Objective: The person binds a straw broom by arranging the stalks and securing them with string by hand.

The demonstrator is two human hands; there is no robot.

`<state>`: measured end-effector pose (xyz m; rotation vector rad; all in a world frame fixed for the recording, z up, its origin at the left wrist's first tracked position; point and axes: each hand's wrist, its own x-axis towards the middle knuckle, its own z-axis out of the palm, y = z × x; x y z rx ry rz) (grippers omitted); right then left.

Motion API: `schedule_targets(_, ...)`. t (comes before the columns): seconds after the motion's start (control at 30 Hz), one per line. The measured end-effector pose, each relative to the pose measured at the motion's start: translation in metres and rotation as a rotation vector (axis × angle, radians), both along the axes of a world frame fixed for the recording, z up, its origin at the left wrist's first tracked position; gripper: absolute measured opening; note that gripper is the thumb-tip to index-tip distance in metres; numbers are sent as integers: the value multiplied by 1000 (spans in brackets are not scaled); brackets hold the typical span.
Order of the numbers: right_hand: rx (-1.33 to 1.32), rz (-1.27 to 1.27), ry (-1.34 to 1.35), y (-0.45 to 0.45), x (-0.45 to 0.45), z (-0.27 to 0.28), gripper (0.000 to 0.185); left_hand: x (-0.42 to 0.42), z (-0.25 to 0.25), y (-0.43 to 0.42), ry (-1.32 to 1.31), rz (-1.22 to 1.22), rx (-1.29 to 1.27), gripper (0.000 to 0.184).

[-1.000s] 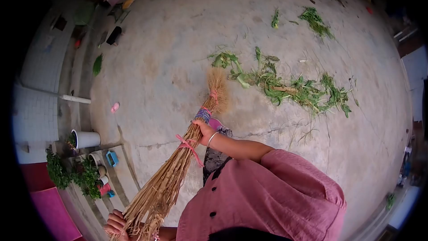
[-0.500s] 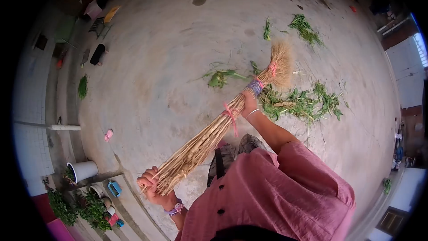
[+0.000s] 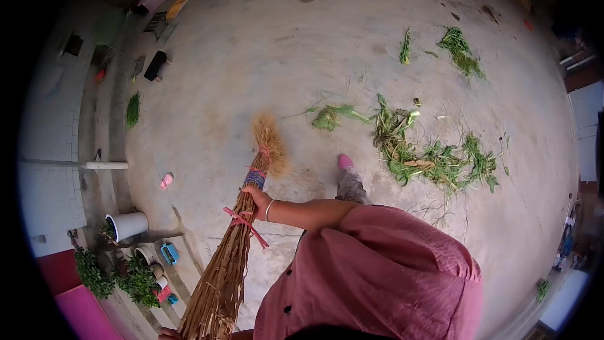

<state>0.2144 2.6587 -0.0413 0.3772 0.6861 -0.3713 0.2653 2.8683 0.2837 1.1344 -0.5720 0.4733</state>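
Note:
A long straw broom (image 3: 220, 271) slants from the bottom edge up to its bristles (image 3: 269, 138), which meet the concrete floor and look blurred. My right hand (image 3: 257, 203), with a silver bangle at the wrist, is closed around the stalks just below a purple-and-blue binding. Pink ties circle the broom above and below that hand. Only a few fingers of my left hand (image 3: 168, 334) show, at the bottom edge against the butt of the stalks. To the right of the bristles lie a wilted leafy stem (image 3: 330, 117) and a larger heap of green cuttings (image 3: 434, 164).
More greens (image 3: 461, 53) lie farther off at upper right. My pink shoe (image 3: 345, 162) is right of the bristles. On the left are a pink slipper (image 3: 166, 181), a white pot (image 3: 128, 225), a blue basket (image 3: 170, 253), potted plants (image 3: 138, 282) and steps (image 3: 116, 176).
The broom has swung left, its bristles moving from the greens toward the middle of the floor. Both hands have moved with it, my left one down to the frame's edge. A pink shoe now shows.

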Motion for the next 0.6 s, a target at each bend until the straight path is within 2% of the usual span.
schedule_targets(0.07,21,23,43,-32,-19,-15,23,-8,-9,-32,14,-374,62,6)
schedule_targets(0.17,0,-33,140,-94,-97,-31,22,-18,-34,-87,68,-928,136,23)
schedule_targets(0.2,-12,-51,126,-112,-135,-27,23,-21,-46,-109,93,-996,108,23)
schedule_targets(0.23,-53,-119,227,-129,-161,-62,23,-25,-56,-133,120,-1064,82,22)
schedule_targets(0.27,-84,-200,143,-148,-192,-84,25,-38,-63,-156,206,-1051,84,21)
schedule_targets(0.3,-41,-196,194,-170,-225,-48,26,-53,-69,-177,291,-1042,82,20)
schedule_targets(0.33,0,-199,248,-188,-246,-6,26,-63,-73,-193,257,-1102,108,19)
schedule_targets(0.43,-64,-296,345,-216,-254,-57,26,-80,-75,-217,205,-1234,165,21)
schedule_targets(0.47,-71,-358,390,-222,-252,-69,25,-83,-73,-219,309,-1095,126,23)
schedule_targets(0.53,-92,-382,442,-226,-232,-46,23,-74,-74,-205,502,-869,88,28)
schedule_targets(0.57,-112,-407,491,-229,-220,-29,22,-79,-66,-202,579,-635,51,27)
schedule_targets(0.6,-107,-365,444,-229,-209,-17,21,-68,-63,-189,465,-675,117,24)
